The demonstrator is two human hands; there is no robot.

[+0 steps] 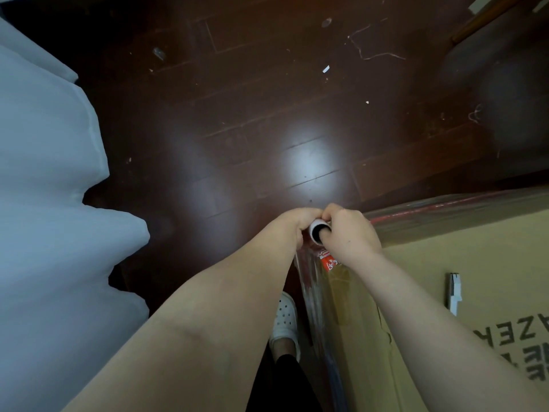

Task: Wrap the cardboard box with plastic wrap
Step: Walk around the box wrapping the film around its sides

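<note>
A large brown cardboard box fills the lower right, with black print on its top. Clear plastic wrap stretches down its left side and along its far edge. At the box's near left corner both hands hold a plastic wrap roll upright, its white core end facing me. My left hand grips the roll from the left. My right hand grips it from the right, with the thumb tucked into the core's open end. The roll's lower part is hidden behind the hands.
Dark wooden floor with small scraps of debris lies ahead. A pale curtain hangs along the left. My white shoe stands beside the box. A white strip lies on the box top. A dark furniture piece sits far right.
</note>
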